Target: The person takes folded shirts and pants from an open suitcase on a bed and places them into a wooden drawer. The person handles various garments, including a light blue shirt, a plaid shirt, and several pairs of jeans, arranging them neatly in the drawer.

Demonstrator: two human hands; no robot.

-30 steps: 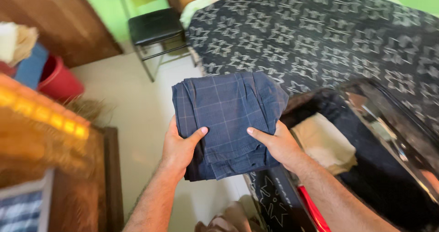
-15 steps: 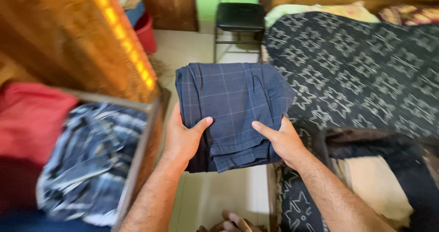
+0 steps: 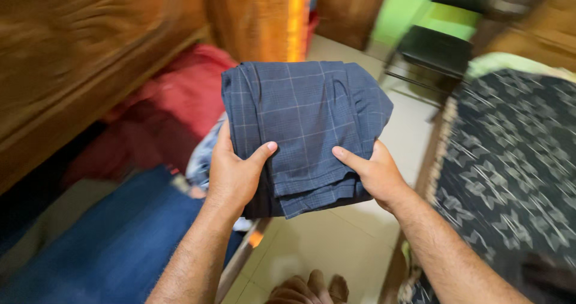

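Observation:
A folded dark blue checked garment (image 3: 306,124) is held flat in front of me by both hands. My left hand (image 3: 234,175) grips its near left edge with the thumb on top. My right hand (image 3: 375,175) grips the near right edge the same way. The garment hangs over the edge of an open wooden cupboard (image 3: 90,58) on my left, where red cloth (image 3: 174,106) and blue cloth (image 3: 120,244) lie on a shelf.
A bed with a dark patterned cover (image 3: 510,160) stands at the right. A black chair (image 3: 435,52) is at the back by a green wall. Pale floor tiles (image 3: 336,244) lie between cupboard and bed; my foot (image 3: 309,289) shows at the bottom.
My view has swung left from the bed and open suitcase to the cupboard. Both hands keep the same hold on the folded garment, which is now over the cupboard's shelf edge.

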